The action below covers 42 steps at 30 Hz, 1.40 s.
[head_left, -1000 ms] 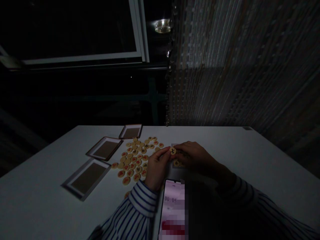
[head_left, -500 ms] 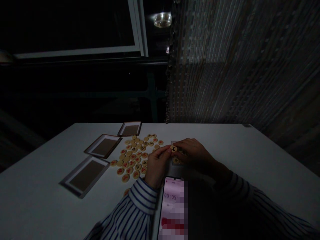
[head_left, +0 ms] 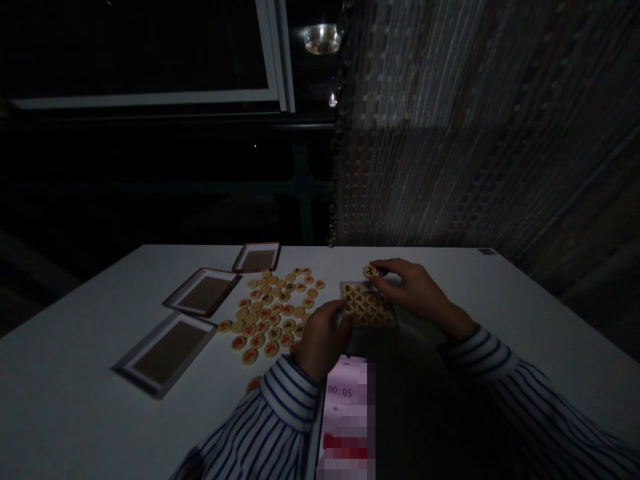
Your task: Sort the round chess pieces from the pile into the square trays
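Between the finger and thumb of my right hand (head_left: 413,287) is a round Chinese chess piece (head_left: 370,271) with a black character, lifted above the far right corner of a small clear-walled box (head_left: 370,326). Rows of pieces (head_left: 369,308) with black characters fill much of that box. My left hand (head_left: 325,339) has its fingers curled at the box's left edge and appears to grip it. To its left, many loose Chinese chess pieces (head_left: 263,314) lie spread out, some with red or black characters up, others blank side up.
Three shallow open trays (head_left: 167,353) stand in a slanting line on the left of the white table (head_left: 75,373). A phone (head_left: 345,413) showing a timer lies below my left hand. Behind the table hang bead strings (head_left: 425,133), beside a dark window (head_left: 150,103).
My hands were together over the box at the chess piece. Now my right hand has carried it right and away, while my left hand has come down to the box's left edge.
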Each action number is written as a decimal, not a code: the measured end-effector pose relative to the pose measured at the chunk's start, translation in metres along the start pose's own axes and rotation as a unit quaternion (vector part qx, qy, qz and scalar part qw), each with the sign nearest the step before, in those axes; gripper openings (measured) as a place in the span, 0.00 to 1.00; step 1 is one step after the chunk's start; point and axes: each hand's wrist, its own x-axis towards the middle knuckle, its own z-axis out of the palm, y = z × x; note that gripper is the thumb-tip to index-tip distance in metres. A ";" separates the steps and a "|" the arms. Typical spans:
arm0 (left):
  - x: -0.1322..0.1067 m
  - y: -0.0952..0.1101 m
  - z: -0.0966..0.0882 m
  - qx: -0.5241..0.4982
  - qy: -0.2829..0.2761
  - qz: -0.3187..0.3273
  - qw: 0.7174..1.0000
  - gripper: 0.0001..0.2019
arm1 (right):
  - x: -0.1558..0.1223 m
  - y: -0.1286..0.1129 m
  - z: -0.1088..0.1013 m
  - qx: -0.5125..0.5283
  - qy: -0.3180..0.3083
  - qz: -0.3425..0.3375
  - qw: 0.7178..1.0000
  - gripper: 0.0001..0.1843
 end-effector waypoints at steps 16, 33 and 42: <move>-0.004 0.002 -0.001 0.058 -0.034 0.041 0.997 0.14 | 0.008 0.030 0.016 -0.057 -0.088 0.065 0.992 0.18; -0.004 0.002 -0.001 0.066 -0.041 0.031 0.996 0.15 | 0.005 0.029 0.025 -0.217 -0.216 0.045 0.951 0.19; -0.005 -0.005 0.001 0.067 -0.049 0.039 0.996 0.16 | 0.005 0.027 0.028 -0.241 -0.233 0.028 0.942 0.18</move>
